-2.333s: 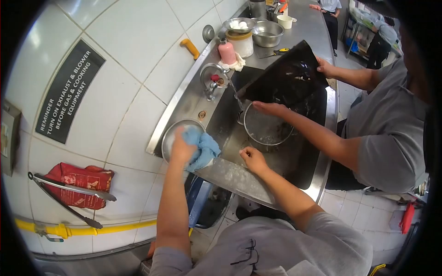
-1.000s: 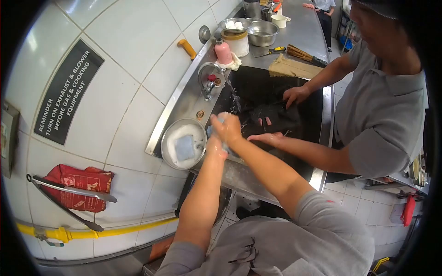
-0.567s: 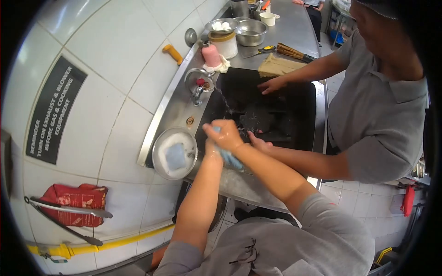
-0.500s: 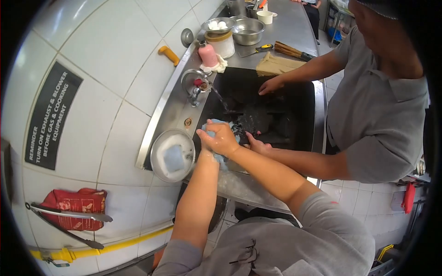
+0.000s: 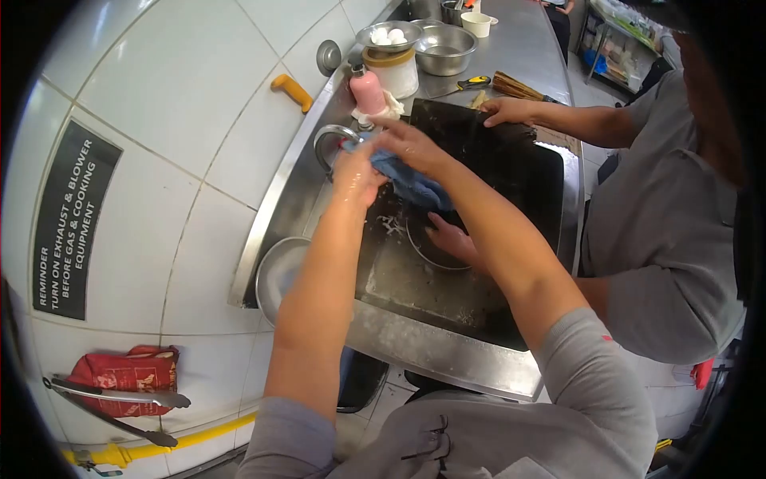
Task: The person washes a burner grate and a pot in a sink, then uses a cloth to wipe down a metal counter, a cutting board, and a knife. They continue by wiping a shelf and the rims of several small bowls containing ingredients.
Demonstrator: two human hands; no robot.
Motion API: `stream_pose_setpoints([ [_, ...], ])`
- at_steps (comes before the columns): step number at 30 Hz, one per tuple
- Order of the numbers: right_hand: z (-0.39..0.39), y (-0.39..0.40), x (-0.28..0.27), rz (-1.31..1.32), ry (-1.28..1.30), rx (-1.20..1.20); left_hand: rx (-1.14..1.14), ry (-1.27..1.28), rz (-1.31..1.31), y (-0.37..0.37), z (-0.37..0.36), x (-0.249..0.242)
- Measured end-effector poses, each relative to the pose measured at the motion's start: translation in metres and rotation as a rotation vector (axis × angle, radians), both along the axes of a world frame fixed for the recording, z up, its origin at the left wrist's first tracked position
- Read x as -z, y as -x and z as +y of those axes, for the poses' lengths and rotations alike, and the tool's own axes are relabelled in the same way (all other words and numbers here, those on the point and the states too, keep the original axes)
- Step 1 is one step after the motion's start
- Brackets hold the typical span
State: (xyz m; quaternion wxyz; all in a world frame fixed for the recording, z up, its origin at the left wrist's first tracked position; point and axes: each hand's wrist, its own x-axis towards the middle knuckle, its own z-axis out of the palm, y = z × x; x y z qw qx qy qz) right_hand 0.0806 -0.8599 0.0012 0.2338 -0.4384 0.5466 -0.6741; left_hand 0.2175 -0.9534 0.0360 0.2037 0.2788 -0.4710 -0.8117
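Note:
Under the curved faucet, a wet blue cloth hangs from my hands. My left hand is closed around its upper left end. My right hand is over the cloth's upper part, its fingers bent toward the faucet; whether they grip the cloth is hard to tell. A co-worker's hand holds the far edge of a large dark tray tilted in the sink. The co-worker's other hand is beside a round dark rim below the cloth.
A metal bowl sits at the sink's left corner, partly behind my left arm. Behind the faucet are a pink bottle, a jar topped by a bowl of eggs, and a steel bowl. The co-worker stands at the right.
Both my hands have moved up toward the faucet with the cloth, which now hangs longer. The co-worker's far hand has moved to the tray edge, and the dark tray is raised, uncovering the sink's near bottom.

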Motion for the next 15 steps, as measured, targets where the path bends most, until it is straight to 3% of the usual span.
stream_pose_setpoints([
  [1, -0.002, 0.002, 0.0, 0.185, -0.162, -0.123, -0.025, -0.031, 0.228, 0.002, -0.007, 0.004],
  [2, 0.003, 0.004, 0.003, 0.423, -0.246, -0.077, -0.202, -0.041, 0.219, -0.005, -0.008, 0.012],
  [3, 0.006, 0.009, 0.0, 0.422, -0.238, -0.078, -0.204, -0.033, 0.219, -0.014, -0.013, 0.026],
  [5, 0.011, 0.022, -0.004, 0.623, -0.848, -0.218, -0.427, -0.283, 0.43, -0.034, -0.027, 0.064],
  [6, 0.012, 0.027, 0.005, 0.499, -0.794, -0.172, -0.425, -0.278, 0.427, -0.045, -0.013, 0.06],
  [7, 0.007, 0.021, 0.015, 0.497, -0.793, -0.173, -0.47, -0.395, 0.261, -0.053, 0.012, 0.047],
  [8, 0.003, 0.005, 0.025, 0.113, -0.422, -0.214, -0.513, -0.514, 0.097, -0.053, 0.031, 0.038],
  [9, 0.0, -0.014, 0.031, -0.263, -0.046, -0.246, -0.516, -0.517, 0.1, -0.049, 0.04, 0.036],
  [10, 0.0, -0.042, 0.022, -0.374, -0.009, -0.222, -0.324, -0.606, 0.112, -0.044, 0.048, 0.036],
  [11, 0.0, -0.063, 0.011, -0.162, -0.068, -0.133, -0.128, -0.689, 0.124, -0.04, 0.051, 0.035],
  [12, -0.007, -0.083, 0.019, 0.27, -0.012, 0.142, -0.07, -0.465, 0.418, -0.024, 0.022, 0.081],
  [14, -0.002, -0.112, 0.015, 0.317, -0.007, 0.232, 0.211, -0.504, 0.638, -0.013, -0.013, 0.126],
  [15, -0.002, -0.12, 0.016, 0.358, -0.003, 0.326, 0.229, -0.492, 0.616, -0.011, -0.017, 0.125],
])
